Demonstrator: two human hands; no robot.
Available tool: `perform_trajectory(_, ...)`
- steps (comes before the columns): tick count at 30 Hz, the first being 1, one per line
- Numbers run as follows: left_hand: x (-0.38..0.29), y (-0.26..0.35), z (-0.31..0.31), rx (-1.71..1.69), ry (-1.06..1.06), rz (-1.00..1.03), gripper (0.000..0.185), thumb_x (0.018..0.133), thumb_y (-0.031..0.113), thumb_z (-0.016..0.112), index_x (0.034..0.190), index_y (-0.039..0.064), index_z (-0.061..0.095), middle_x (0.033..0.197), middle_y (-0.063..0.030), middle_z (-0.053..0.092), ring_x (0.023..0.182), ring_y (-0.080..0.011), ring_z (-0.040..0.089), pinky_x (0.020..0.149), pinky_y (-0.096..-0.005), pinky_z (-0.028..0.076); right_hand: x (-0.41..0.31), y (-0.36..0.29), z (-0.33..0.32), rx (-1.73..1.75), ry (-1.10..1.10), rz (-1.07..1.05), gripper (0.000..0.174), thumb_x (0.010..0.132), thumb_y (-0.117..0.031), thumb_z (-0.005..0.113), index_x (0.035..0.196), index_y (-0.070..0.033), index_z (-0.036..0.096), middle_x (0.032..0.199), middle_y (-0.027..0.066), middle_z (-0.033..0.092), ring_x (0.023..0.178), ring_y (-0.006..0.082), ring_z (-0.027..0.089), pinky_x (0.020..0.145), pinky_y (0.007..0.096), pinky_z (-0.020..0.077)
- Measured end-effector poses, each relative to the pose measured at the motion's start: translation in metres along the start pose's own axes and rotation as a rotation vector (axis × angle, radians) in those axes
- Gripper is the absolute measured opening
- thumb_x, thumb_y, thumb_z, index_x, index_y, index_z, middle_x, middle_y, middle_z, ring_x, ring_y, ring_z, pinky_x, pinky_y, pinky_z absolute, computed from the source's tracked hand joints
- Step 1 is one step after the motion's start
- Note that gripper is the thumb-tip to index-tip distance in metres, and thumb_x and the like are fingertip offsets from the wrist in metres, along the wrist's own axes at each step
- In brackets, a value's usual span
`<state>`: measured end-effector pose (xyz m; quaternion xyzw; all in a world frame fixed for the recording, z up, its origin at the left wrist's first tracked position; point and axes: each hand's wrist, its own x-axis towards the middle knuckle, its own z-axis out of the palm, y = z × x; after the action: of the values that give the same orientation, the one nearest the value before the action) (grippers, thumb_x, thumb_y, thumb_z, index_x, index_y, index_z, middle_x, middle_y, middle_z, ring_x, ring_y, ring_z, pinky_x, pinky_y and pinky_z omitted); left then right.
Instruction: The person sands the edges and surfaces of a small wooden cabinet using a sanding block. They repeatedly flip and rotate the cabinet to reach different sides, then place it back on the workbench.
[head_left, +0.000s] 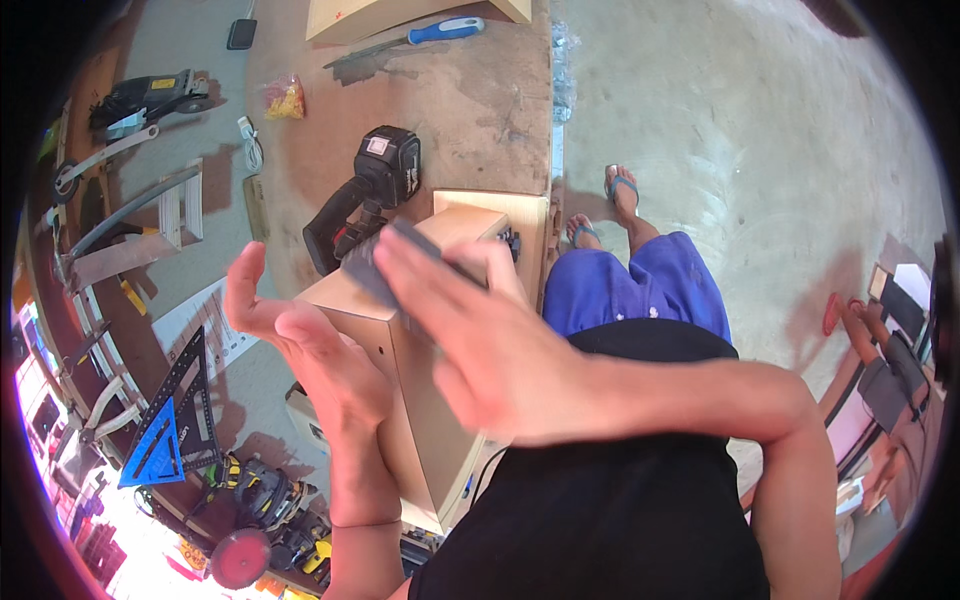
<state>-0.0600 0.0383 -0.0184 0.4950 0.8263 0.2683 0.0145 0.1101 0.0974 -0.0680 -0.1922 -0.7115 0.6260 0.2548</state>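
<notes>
My right hand (495, 360) is shut on a flat dark grey piece (367, 274), blurred and possibly sandpaper, pressed on the top edge of a pale wood-faced box (420, 420). My left hand (322, 352) is beside the box's left face, palm up with fingers apart, and holds nothing. Its wrist lies close to the box's side; contact cannot be told. Just beyond the box, a black cordless power tool (386, 169) lies on the workbench (480, 120). My right hand hides part of the box's top.
A blue-handled tool (446, 30), a bag of yellow pieces (285, 97) and another pale wooden piece (375, 15) lie farther up the bench. At left are an angle grinder (157, 94), a black triangular square (199, 405), a blue one (157, 450) and a red circular blade (240, 559). Another person's legs (862, 337) show at right.
</notes>
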Motion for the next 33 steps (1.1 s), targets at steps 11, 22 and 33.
perform_trajectory(11, -0.005, -0.002, -0.005, 0.159, -0.033, 0.088, 0.078, 0.119, 0.060, 0.018, 0.160, -0.005, 0.032, 0.160, -0.0225, 0.036, 0.152, -0.0405, 0.030, 0.130, -0.0565, 0.018, -0.004, -0.014, -0.014, -0.045, -0.092, 0.050, 0.083, 0.087, -0.001, 0.068, 0.165, 0.006, 0.042, 0.178, 0.0186, 0.038, 0.139, 0.0507, 0.041, 0.111, 0.0614, 0.0451)
perform_trajectory(22, -0.003, -0.010, 0.001, -0.001, 0.100, 0.087, 0.081, 0.118, 0.066, 0.011, 0.157, -0.001, 0.036, 0.166, -0.0162, 0.037, 0.161, -0.0304, 0.025, 0.134, -0.0528, 0.012, -0.006, 0.004, -0.004, 0.006, -0.038, 0.133, 0.089, 0.083, 0.004, 0.064, 0.168, 0.008, 0.039, 0.174, 0.0264, 0.041, 0.150, 0.0398, 0.047, 0.125, 0.0572, 0.0318)
perform_trajectory(33, 0.004, -0.005, -0.007, -0.327, 0.158, -0.205, 0.088, 0.112, 0.080, 0.019, 0.155, 0.006, 0.040, 0.163, -0.0195, 0.044, 0.160, -0.0321, 0.030, 0.130, -0.0679, 0.002, -0.023, -0.020, 0.010, 0.032, 0.115, 0.029, 0.090, 0.080, 0.003, 0.061, 0.168, 0.004, 0.042, 0.172, 0.0246, 0.045, 0.144, 0.0437, 0.050, 0.124, 0.0573, 0.0335)
